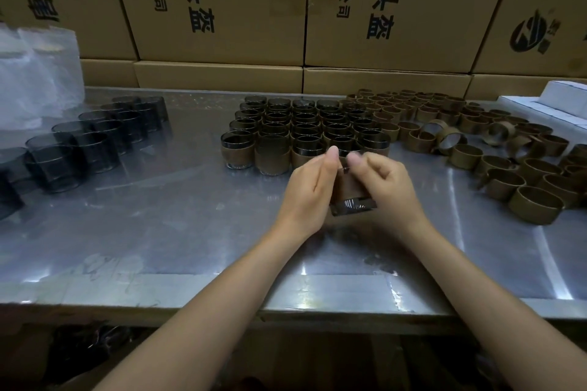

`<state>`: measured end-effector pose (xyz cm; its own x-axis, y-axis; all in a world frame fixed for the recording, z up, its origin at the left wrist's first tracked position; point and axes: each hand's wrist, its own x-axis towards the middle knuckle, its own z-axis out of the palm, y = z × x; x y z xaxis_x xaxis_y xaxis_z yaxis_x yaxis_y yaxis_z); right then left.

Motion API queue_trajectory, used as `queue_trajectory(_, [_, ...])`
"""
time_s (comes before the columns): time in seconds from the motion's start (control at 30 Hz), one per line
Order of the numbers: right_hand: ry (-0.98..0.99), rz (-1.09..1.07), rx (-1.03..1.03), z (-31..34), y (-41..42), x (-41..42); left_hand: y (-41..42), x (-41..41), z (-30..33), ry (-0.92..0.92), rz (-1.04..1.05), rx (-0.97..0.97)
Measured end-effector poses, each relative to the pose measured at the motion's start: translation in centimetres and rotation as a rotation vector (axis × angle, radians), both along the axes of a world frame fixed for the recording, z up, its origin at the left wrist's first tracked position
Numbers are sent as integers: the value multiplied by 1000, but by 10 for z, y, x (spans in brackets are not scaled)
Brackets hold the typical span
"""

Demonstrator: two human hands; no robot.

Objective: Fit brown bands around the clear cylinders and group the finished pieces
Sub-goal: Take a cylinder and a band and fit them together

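Head view:
Left hand (309, 187): at centre of frame, fingers curled round the left side of a clear cylinder (352, 205); thumb raised and pointing up-frame.
Right hand (386, 184): just right of centre, fingers curled round the right side of the same cylinder; thumb tip close to the left thumb.
Grip: both hands closed on the one piece, held between them above the table.
Held piece: tilted, dark glassy end turned toward the lower edge of frame; brown band (347, 186) wrapped on its body, mostly hidden by the palms. Could not tell whether fully seated.
Finished group (301, 130): banded cylinders standing upright in tight rows, upper centre of frame, directly beyond the hands; front row nearest the thumbs.
Bare cylinders (92, 136): dark-tinted, no bands, ranged in a diagonal double row at the left of frame, well apart from the finished group.
Loose bands (495, 149): brown rings spread across the right of frame, most standing on edge, a few tipped on their sides; nearest ones touching the right flank of the finished group.
Table (158, 232): reflective metal surface, front edge crossing the lower third of frame.
Plastic bag (38, 73): translucent, upper left of frame, behind the bare cylinders.
Cartons (222, 3): printed cardboard, stacked along the top of frame behind the table.
White boxes (552, 101): far right, upper middle of frame.
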<state>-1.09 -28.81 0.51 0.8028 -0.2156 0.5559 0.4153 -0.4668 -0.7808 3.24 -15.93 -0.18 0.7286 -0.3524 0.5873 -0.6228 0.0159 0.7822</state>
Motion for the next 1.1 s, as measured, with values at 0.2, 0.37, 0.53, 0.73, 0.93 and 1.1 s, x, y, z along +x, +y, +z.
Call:
queue_trajectory(0.2, [170, -155, -319, -4, -36, -3, 11, 11, 2, -126, 152, 48])
queue_trajectory(0.37, [224, -377, -306, -6, -54, 0, 20, 22, 5, -45, 396, 25])
queue_trajectory(0.53, [239, -500, -186, -11, -54, 11, 28, 36, -2, 54, 651, 318])
queue_trajectory(0.73, [246, -523, -253, -11, -50, 27, 27, 52, -11, 168, 641, 684])
queue_trajectory(0.93, [296, -504, -186, -8, -52, 33, 25, 58, -16, 142, 645, 725])
queue_trajectory(1.1, [338, -469, -143, -9, -53, 33, 25, 59, -17, 137, 640, 712])
